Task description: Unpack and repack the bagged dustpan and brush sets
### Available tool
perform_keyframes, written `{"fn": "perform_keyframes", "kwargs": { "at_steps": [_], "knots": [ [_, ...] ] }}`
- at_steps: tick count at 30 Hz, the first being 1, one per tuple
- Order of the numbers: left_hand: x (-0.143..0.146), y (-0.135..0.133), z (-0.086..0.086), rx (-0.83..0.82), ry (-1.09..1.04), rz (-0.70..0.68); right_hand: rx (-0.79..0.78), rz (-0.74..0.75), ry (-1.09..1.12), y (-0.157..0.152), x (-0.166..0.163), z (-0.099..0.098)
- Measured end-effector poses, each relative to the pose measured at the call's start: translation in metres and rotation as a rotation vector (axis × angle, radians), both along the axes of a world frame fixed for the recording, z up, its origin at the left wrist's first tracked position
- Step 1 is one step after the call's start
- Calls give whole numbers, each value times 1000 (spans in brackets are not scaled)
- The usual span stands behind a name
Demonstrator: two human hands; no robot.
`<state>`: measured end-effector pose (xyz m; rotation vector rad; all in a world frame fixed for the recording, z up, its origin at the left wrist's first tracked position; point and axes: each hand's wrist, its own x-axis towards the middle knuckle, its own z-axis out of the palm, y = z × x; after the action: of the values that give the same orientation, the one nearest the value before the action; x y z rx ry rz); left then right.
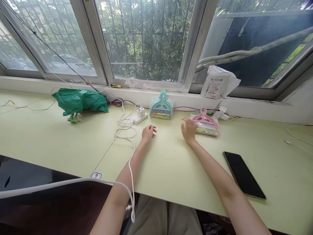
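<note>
My left hand point(148, 133) is over the table just in front of a teal mini dustpan and brush set point(161, 105). Its fingers are loosely bent and a little apart, with nothing seen in them. My right hand point(188, 130) is beside the left edge of a pink mini dustpan and brush set point(205, 124), fingers apart and holding nothing; whether it touches the wrapper I cannot tell. Both sets are in clear plastic with a printed label. The teal one leans upright near the wall, and the pink one tilts back against things behind it.
A white power strip with chargers point(140, 116) and looped white cable point(126, 129) lie left of my left hand; the cable crosses my left forearm. A green plastic bag point(80, 101) is farther left. A black phone point(244, 174) lies by my right forearm. A white package point(217, 83) stands on the sill.
</note>
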<state>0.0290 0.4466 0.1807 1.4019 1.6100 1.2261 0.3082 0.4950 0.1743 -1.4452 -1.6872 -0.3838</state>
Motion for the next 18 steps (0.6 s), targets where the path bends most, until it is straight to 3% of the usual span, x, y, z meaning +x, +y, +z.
{"fn": "perform_keyframes", "kwargs": {
  "at_steps": [4,8,15,18],
  "knots": [
    [4,-1,-1,-6,27,-32,-255,265,28,13,-72,-8],
    [6,-4,1,-14,57,-39,-419,145,327,42,-116,-14],
    [9,-6,3,-14,83,-73,-318,-53,572,66,-127,-19],
    [11,-7,4,-16,79,-79,-356,-19,566,66,-125,-21]
  ]
}}
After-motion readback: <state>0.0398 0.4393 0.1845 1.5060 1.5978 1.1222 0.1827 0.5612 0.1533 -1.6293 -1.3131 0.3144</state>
